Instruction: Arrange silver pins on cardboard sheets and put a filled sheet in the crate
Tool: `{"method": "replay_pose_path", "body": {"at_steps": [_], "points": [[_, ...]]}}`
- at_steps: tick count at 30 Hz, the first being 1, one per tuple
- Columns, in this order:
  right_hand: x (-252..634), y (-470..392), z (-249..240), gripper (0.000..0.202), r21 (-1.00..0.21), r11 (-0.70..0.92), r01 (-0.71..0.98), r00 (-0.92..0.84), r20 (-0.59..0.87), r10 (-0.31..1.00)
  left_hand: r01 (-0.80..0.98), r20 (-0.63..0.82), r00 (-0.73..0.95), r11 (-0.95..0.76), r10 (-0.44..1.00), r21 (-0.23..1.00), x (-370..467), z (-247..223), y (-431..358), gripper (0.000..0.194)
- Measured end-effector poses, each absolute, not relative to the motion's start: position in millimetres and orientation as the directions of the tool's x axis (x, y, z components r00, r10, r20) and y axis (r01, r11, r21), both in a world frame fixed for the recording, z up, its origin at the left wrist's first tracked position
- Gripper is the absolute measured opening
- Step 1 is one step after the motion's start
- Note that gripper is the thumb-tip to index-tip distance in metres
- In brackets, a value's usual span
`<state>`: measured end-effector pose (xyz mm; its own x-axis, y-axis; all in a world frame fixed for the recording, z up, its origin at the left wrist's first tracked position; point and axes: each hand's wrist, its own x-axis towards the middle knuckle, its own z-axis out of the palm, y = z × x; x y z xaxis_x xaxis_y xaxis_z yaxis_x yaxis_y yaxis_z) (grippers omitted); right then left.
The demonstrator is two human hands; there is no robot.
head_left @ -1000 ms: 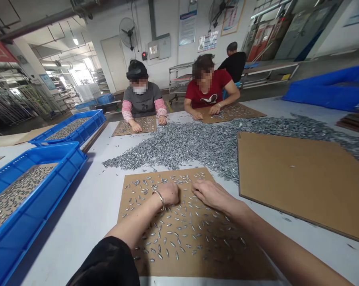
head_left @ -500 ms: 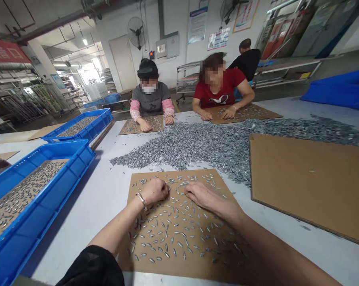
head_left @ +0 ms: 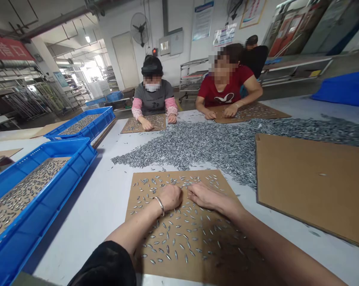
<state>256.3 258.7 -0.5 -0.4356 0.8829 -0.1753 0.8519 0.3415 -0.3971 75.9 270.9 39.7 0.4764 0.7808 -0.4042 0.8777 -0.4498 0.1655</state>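
Note:
A brown cardboard sheet (head_left: 173,271) lies in front of me, scattered with small silvery spindle-shaped metal pieces (head_left: 167,249). My left hand (head_left: 171,197), with a bracelet at the wrist, rests over the upper middle of the sheet, its fingers curled closed. Just to its right, my right hand (head_left: 203,194) is closed too, thumb and fingers pressed together. A small gap separates the hands, and several pieces lie around both. Whatever either hand's fingertips hold is hidden or too small to make out.
Beyond the sheet spreads a large pile of metal pieces (head_left: 197,143). A thick cardboard stack (head_left: 310,182) stands at right, blue trays (head_left: 78,167) at left. Across the table, a person in grey (head_left: 154,95) and a person in red (head_left: 227,87) bend over cardboard sheets.
My left hand has moved right, closer to my right hand. The right hand stays near the same place on the sheet. The view has shifted slightly.

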Motion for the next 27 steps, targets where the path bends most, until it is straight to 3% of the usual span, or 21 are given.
{"method": "replay_pose_path", "body": {"at_steps": [8,18,27], "points": [[259.0,263.5,-8.9,0.023,-0.457,0.285,0.842,-0.395,-0.163,0.904,0.873,-0.45,0.485,-0.446,0.75,0.198,80.2,37.0,272.9,0.025],[266.1,256.9,-6.5,0.024,-0.4,0.346,0.849,-0.354,0.056,0.934,0.883,-0.419,0.462,-0.36,0.782,0.302,75.7,28.4,277.2,0.019],[246.2,250.5,12.9,0.026,-0.44,0.389,0.81,-0.456,-0.054,0.888,0.883,-0.291,0.403,-0.284,0.868,0.374,13.2,54.1,292.3,0.026]]}}
